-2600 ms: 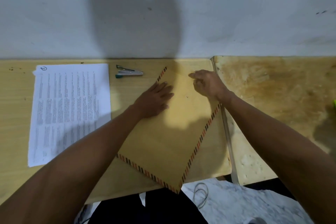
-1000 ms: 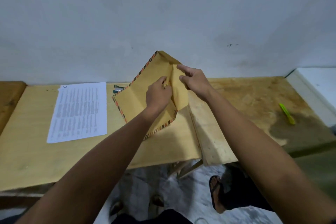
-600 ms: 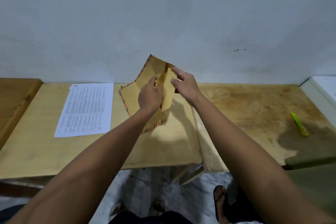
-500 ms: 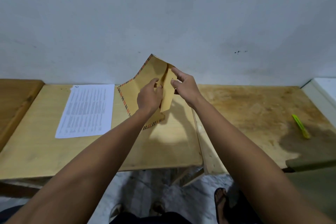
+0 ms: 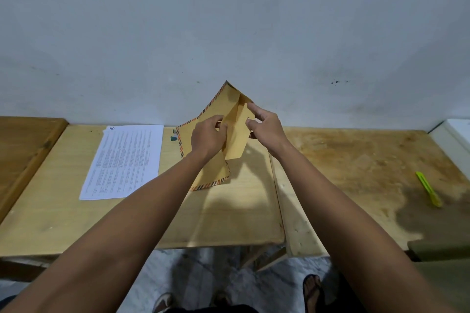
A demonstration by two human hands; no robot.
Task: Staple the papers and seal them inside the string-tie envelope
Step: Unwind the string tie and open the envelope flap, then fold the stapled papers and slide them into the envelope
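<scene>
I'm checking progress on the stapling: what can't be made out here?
- Stapler, head view: mostly hidden behind the envelope.
- Papers: print too small; a staple cannot be told.
- String tie: hidden by left hand and right hand.

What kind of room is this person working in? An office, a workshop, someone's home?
Probably a plain back room or home workspace, not a fitted office. Bare wooden tables are pushed against a scuffed white wall, one top stained, and a sandalled foot shows on the floor below.
</scene>
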